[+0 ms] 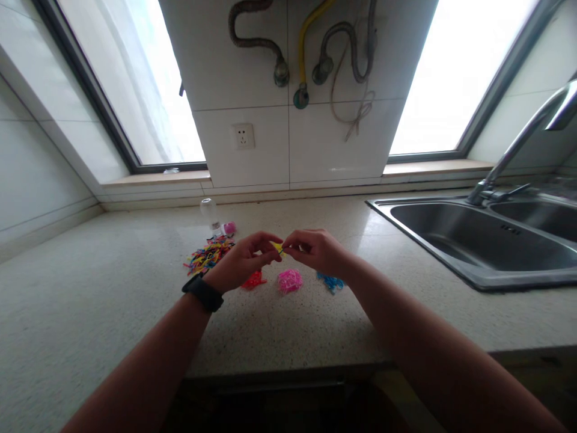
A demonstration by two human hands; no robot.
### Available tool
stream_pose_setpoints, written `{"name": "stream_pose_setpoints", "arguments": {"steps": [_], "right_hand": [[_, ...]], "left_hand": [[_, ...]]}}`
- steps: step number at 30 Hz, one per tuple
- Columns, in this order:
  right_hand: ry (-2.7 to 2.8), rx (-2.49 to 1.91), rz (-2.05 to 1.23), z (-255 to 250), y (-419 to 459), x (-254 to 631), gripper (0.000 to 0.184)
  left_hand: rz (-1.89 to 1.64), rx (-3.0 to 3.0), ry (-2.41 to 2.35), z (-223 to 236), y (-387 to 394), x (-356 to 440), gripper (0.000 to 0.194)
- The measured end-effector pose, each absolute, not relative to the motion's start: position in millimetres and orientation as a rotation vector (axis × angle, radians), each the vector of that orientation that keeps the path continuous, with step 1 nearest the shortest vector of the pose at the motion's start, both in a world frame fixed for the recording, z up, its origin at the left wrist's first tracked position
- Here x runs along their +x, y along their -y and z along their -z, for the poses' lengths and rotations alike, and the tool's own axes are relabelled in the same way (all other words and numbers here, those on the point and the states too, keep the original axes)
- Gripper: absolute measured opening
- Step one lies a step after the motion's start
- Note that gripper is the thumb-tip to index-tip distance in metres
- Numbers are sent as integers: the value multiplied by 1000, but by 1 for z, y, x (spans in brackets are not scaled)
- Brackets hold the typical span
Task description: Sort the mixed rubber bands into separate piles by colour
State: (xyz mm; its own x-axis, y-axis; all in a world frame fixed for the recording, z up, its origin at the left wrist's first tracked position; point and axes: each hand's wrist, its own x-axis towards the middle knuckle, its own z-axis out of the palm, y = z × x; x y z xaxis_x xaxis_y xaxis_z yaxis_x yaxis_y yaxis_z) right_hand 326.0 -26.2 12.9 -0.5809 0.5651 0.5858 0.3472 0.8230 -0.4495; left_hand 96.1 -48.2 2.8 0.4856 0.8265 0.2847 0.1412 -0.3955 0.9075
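Note:
My left hand [247, 257], with a black band on its wrist, and my right hand [316, 248] meet fingertip to fingertip above the counter. Both are closed in a pinch at a tiny dark rubber band [282, 251]. Yellow [278, 246] shows between the fingertips; whether it is held or lies behind is unclear. A mixed pile of coloured rubber bands [205, 257] lies left of my left hand. Below the hands are a red pile [255, 280], partly hidden, and a pink pile [290, 280]. A blue pile [331, 282] sits beside my right forearm.
A clear bottle [208, 211] and a pink object [229, 228] stand behind the mixed pile. To the right, a steel sink [451, 273] with a faucet [518, 138] is set into the speckled counter [112, 300]. Hoses and a socket [244, 136] are on the tiled wall.

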Motion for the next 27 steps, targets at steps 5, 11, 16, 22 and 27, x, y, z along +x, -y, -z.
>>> {"name": "stream_pose_setpoints", "arguments": {"steps": [5,11,16,22,27], "right_hand": [[2202,-720,-565,-17,25,331,20],[2258,-779,-1041,-30,17,353,23],[2510,-995,-1142,-33,8,376,18],[2620,-1369,-1183,-39,5,401,15],[2650,-1568,-1140,-42,7,411,16]], "left_hand": [[-953,1924,-870,-3,49,96,36],[-799,2545,-1007,-3,50,92,25],[-844,2646,-1036,-5,46,88,23],[-844,2681,-1030,-1,42,82,18],[-838,2685,-1034,0,40,80,16]]}}
